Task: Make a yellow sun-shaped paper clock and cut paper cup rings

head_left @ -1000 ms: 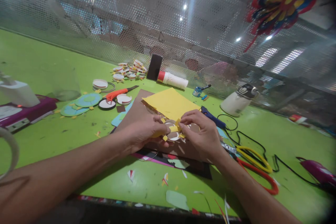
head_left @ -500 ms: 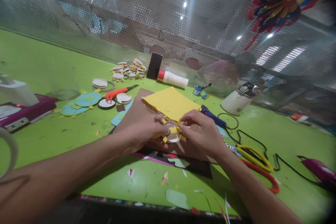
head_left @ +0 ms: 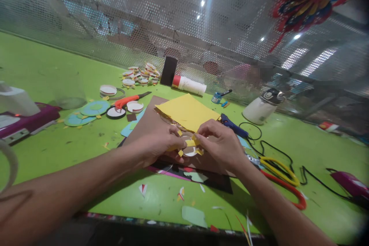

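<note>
Between my hands, over a brown sheet (head_left: 144,123), is a small round paper ring (head_left: 190,154) with a white rim and yellow paper tabs sticking out around it. My left hand (head_left: 163,140) grips the ring's left side between thumb and fingers. A yellow paper strip (head_left: 191,143) lies across the ring's middle. My right hand (head_left: 221,140) pinches at the ring's right edge, by the strip's end; its fingertips partly cover that spot. Just beyond the hands lies a yellow paper sheet (head_left: 188,111).
A blue glue gun (head_left: 235,127) and scissors with yellow and orange handles (head_left: 298,198) lie right. Orange-handled scissors (head_left: 127,101), blue-green discs (head_left: 95,108) and a purple power strip (head_left: 43,116) are left. Behind are a phone (head_left: 169,70), white tube (head_left: 190,85) and several finished rings (head_left: 143,80).
The view has shifted very slightly. Both hands keep their hold on the paper ring, with hardly any visible movement.
</note>
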Action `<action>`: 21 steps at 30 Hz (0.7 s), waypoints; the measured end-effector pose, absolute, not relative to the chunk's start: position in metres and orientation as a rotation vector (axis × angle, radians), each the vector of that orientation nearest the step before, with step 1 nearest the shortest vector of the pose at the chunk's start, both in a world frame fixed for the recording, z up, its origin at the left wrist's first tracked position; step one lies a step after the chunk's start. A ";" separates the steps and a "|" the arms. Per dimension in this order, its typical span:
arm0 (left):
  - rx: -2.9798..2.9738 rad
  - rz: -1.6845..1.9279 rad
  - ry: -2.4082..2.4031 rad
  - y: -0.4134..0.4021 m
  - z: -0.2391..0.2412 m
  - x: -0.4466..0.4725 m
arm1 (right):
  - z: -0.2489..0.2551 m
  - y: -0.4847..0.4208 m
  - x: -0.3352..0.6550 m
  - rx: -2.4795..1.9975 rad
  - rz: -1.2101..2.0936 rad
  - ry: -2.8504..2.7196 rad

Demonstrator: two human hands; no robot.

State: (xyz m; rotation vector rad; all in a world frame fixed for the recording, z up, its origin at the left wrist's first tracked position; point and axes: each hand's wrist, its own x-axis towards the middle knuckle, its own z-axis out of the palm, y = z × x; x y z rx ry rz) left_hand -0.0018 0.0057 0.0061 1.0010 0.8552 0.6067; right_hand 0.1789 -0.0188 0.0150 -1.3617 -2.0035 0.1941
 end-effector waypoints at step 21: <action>0.941 0.606 0.873 0.005 0.005 -0.001 | 0.006 -0.020 0.179 -1.258 -0.134 -2.172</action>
